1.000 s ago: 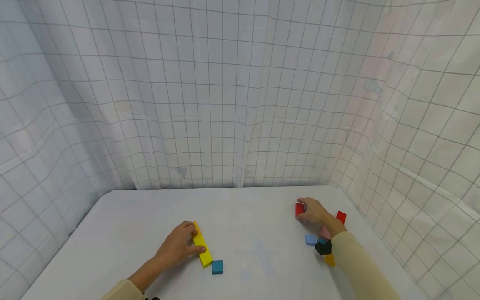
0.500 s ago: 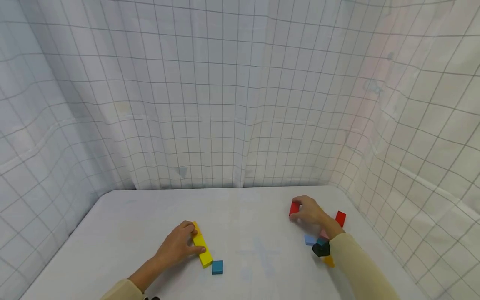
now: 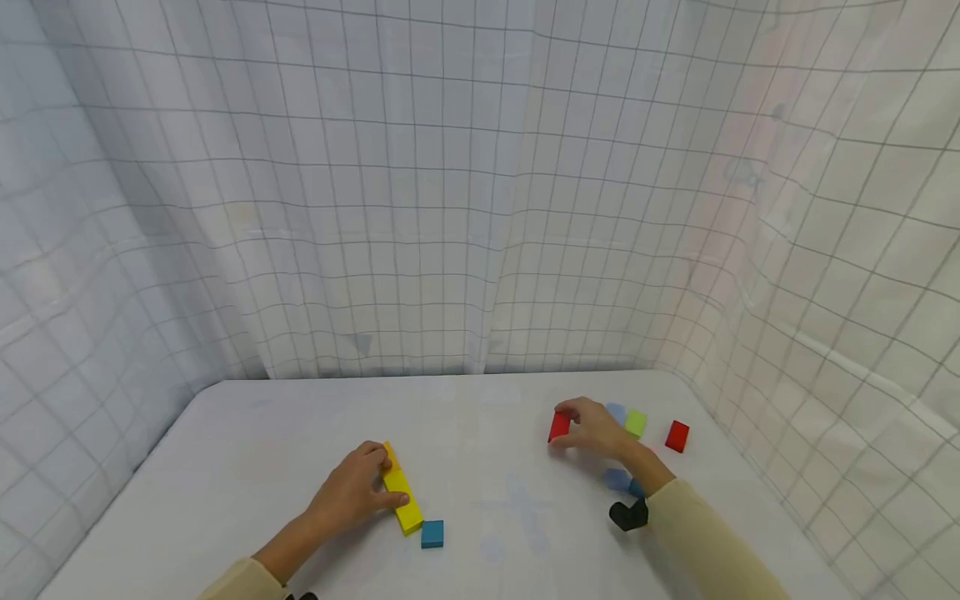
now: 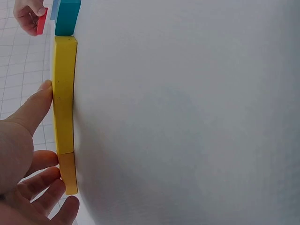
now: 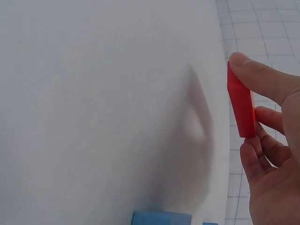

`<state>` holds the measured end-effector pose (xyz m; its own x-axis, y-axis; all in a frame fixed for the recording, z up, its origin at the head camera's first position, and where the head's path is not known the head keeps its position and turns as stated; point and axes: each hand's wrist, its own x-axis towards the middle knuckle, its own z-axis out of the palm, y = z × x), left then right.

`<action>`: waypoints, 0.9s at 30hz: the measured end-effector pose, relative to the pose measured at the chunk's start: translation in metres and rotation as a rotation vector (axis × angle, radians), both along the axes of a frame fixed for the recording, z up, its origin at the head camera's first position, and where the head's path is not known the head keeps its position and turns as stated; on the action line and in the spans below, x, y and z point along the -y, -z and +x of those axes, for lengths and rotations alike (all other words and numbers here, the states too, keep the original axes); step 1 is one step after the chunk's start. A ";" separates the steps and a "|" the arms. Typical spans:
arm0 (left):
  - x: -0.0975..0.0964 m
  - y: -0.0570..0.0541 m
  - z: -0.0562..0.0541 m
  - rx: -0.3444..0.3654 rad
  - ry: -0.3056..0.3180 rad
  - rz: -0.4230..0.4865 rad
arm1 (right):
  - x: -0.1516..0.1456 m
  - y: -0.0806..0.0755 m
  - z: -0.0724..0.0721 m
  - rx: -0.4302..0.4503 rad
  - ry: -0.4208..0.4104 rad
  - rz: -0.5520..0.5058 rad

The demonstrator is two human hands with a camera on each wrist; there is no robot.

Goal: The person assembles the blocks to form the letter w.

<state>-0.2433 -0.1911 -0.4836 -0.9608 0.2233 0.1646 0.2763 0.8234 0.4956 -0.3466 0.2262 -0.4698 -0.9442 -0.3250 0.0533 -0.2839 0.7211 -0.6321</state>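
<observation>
My left hand [image 3: 362, 487] rests on a row of a long yellow block [image 3: 405, 507] and a shorter orange-yellow block [image 4: 68, 173]. Its thumb touches the yellow block, and fingertips touch the orange-yellow one, all from the same side. A teal block [image 3: 432, 534] adjoins the row's near end. My right hand [image 3: 596, 429] pinches a red block [image 3: 559, 426] between thumb and fingers. In the right wrist view, this red block [image 5: 242, 103] is tilted and held above the table, with a shadow below it.
Right of and behind my right hand lie a second red block [image 3: 677, 436], a light green block [image 3: 635, 423] and a pale blue block [image 3: 616, 412]. Another blue block [image 3: 617, 479] lies by the right wrist. Gridded white curtains [image 3: 420, 208] surround the white table [image 3: 300, 417].
My right hand has carried the red block leftward, uncovering the green and pale blue blocks behind it. The left hand and the yellow row have stayed in place.
</observation>
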 end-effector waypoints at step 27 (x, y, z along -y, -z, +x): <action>0.000 0.001 -0.003 0.008 0.002 -0.032 | 0.098 0.012 0.041 -0.018 -0.332 -0.034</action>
